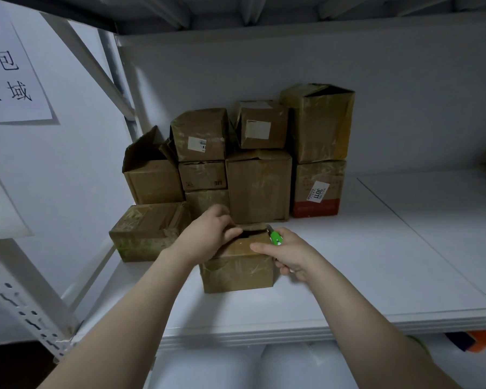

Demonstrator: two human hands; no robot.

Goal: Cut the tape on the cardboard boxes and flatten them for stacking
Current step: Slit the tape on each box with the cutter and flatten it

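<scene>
Our left hand (208, 234) has its fingers curled over a top flap of the small box (237, 273) at the front of the shelf (376, 262). The top looks slit open (dark gap showing). Our right hand (289, 256) grips the green knife (275, 237), thumb on the box edge. We'd guess next is spreading the flaps, then cutting the bottom tape. The cardboard's creased and wrapped in glossy, wrinkled tape.

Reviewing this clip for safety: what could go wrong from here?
1. The green utility knife in the right hand has its blade out near the left hand, which grips the flap of the small box; a slip might cut fingers.
2. Pushing the box back might topple the stacked boxes close behind.
</scene>
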